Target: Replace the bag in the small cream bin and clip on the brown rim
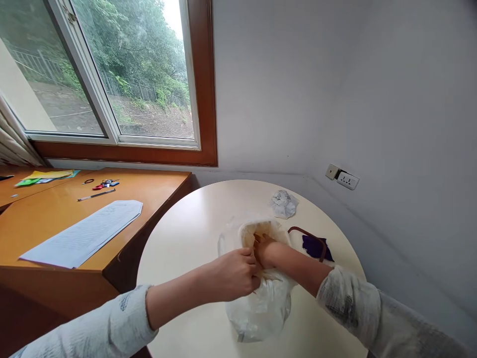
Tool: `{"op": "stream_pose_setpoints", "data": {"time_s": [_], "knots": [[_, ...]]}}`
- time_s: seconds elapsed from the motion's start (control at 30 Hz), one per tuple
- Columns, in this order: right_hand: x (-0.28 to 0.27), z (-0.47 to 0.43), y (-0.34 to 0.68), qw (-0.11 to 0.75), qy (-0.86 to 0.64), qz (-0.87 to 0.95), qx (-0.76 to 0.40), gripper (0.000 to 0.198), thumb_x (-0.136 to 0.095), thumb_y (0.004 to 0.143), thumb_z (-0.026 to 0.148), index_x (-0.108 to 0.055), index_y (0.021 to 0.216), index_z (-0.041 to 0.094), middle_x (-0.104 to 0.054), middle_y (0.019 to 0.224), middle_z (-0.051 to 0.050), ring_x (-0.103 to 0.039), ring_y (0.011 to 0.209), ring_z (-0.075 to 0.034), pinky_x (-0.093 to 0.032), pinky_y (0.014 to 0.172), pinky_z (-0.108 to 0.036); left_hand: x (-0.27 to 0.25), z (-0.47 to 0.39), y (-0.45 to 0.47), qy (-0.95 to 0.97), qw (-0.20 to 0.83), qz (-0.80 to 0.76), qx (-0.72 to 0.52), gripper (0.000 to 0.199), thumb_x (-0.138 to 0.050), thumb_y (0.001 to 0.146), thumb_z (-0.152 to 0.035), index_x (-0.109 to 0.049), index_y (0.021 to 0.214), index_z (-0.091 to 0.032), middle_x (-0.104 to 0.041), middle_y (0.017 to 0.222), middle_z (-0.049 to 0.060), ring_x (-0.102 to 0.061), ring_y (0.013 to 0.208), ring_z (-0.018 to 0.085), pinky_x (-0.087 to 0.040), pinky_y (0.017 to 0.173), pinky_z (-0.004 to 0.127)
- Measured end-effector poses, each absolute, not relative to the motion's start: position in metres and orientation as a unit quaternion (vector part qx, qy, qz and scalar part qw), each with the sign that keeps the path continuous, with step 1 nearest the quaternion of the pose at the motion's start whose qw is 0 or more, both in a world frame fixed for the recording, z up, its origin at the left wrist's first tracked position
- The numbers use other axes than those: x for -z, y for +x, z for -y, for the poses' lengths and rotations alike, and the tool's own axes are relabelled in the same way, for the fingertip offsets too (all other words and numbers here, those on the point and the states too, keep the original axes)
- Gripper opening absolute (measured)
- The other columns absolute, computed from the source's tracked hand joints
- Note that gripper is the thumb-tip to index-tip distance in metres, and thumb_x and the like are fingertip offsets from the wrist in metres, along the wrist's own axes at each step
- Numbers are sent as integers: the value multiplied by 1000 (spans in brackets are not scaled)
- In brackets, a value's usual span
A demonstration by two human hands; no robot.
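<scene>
A cream cloth bag (269,229) lies on the round table with its mouth facing up. Thin clear plastic (261,313) surrounds it and spreads toward the near side. My left hand (240,273) is closed on the near-left edge of the bag's mouth, with its fingertips partly hidden. Inside that mouth is my right hand (266,248), its fingers stretched out against the lining; their tips are partly out of sight. Just right of the bag, a brown curved handle (305,231) and a dark purple cloth (315,247) lie near my right forearm.
Crumpled clear plastic (283,204) rests toward the back of the round white table (186,223). On the left, a wooden desk (156,186) holds paper sheets (85,233), a pen (96,195) and keys (106,184). A wall socket (348,180) is at the right.
</scene>
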State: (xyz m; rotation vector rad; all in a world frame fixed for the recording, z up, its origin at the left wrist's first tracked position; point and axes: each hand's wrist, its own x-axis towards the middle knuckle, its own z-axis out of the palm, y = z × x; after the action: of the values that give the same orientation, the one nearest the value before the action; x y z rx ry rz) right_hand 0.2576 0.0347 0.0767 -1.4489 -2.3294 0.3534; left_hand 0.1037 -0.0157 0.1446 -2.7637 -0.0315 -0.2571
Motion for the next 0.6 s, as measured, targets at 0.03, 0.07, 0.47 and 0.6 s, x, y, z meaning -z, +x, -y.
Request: {"op": "stream_pose_setpoints", "data": {"time_s": [0.03,0.07,0.47,0.6], "knots": [[-78,-33,257,158,-508,836,-133,38,-71,20,-6,-53,42,19,-70,78,-7,-60,91,-28,-43,82,-35,-144,15,104,-979,182,11,89,24,-46,79,-9,-52,59,-20,-52,54,1,-44,55,15,-35,62,32],[-80,-32,257,134,-503,843,-138,37,-70,23,-6,-54,44,19,-70,82,-8,-59,93,-29,-42,84,-36,-144,15,104,-979,182,11,86,24,-46,79,-9,-53,59,-19,-52,54,1,-44,56,15,-35,63,32],[-139,-3,273,36,-452,875,-173,27,-56,58,9,-43,38,20,-39,35,4,-23,33,-6,-27,39,-22,-143,9,104,-980,145,125,62,35,-64,72,-44,-53,87,-14,-58,79,6,-53,69,19,-35,59,31],[-142,3,277,67,-444,886,-116,28,-52,63,7,-44,40,20,-42,38,3,-30,37,-8,-36,48,-23,-142,9,108,-975,140,163,48,49,-64,68,-54,-55,90,-11,-59,76,7,-54,68,21,-36,62,32]]}}
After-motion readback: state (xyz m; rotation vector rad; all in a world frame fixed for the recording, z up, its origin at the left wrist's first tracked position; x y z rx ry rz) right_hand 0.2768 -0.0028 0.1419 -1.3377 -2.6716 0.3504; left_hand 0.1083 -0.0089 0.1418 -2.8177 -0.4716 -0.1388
